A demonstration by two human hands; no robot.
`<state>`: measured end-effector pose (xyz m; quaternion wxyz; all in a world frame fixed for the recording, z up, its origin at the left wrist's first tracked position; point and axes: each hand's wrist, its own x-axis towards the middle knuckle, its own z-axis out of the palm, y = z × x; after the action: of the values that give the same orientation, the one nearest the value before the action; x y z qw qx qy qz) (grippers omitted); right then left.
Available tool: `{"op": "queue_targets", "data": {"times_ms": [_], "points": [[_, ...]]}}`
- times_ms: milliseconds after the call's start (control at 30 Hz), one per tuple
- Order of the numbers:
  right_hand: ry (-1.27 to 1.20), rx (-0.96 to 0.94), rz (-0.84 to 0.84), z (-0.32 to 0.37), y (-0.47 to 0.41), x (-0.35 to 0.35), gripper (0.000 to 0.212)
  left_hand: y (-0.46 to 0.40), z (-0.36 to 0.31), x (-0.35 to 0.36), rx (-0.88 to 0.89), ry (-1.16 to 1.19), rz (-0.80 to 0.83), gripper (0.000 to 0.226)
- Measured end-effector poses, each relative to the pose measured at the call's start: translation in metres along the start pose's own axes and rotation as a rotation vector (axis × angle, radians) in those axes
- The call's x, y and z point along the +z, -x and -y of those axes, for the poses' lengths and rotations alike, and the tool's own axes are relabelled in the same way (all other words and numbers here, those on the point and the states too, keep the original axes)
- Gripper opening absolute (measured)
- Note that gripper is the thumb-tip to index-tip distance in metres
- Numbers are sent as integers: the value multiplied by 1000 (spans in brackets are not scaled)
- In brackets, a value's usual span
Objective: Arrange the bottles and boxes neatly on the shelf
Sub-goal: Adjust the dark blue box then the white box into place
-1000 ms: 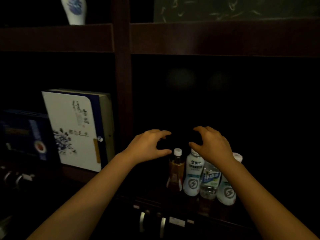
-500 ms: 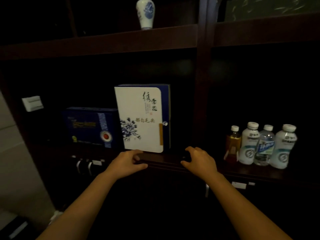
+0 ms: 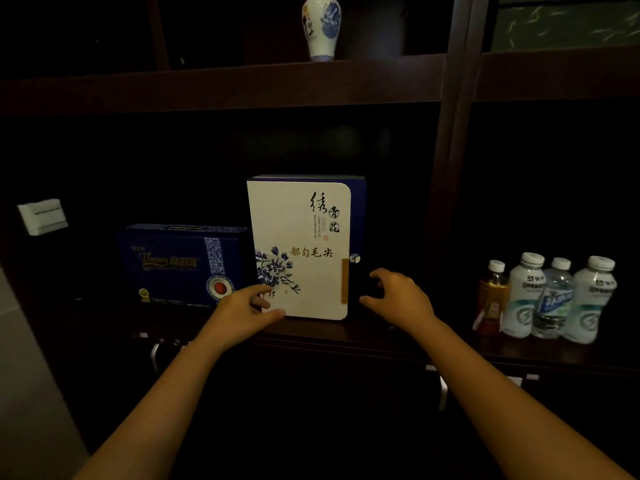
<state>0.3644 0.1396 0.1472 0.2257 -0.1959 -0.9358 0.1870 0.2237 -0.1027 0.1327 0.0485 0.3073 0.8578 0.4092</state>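
A tall white box [image 3: 301,237] with blue flowers stands upright on the dark shelf [image 3: 381,336], in the left bay. A lower dark blue box [image 3: 173,261] stands just left of it. My left hand [image 3: 242,310] lies against the white box's lower left corner, fingers spread. My right hand [image 3: 398,299] hovers open beside the box's lower right edge, a small gap away. In the right bay an amber bottle [image 3: 491,292], a white bottle [image 3: 523,292], a clear bottle [image 3: 554,299] and another white bottle [image 3: 592,299] stand in a row.
A blue-and-white vase [image 3: 321,26] stands on the shelf above. A vertical post [image 3: 450,202] divides the two bays. A white wall switch [image 3: 43,216] is at far left. Metal cabinet handles [image 3: 442,393] sit below the shelf edge.
My view swung left from the bottles to the boxes. Both hands left the bottles, dropped to the shelf edge, then rose to either side of the white box's base.
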Motion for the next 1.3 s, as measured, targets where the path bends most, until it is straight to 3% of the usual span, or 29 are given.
{"op": "queue_targets", "data": {"times_ms": [233, 533, 767, 1000, 1300], "points": [[14, -70, -13, 37, -76, 62, 62, -75, 44, -23, 7, -38, -22, 62], [-141, -231, 151, 118, -151, 130, 63, -136, 131, -118, -34, -178, -144, 64], [-302, -176, 82, 179, -189, 178, 70, -183, 196, -212, -128, -248, -340, 63], [-254, -57, -8, 218, -221, 213, 70, -235, 241, -261, -45, -387, -270, 64], [-94, 21, -115, 239, -234, 231, 56, -251, 293, -301, -72, -252, -270, 63]]}}
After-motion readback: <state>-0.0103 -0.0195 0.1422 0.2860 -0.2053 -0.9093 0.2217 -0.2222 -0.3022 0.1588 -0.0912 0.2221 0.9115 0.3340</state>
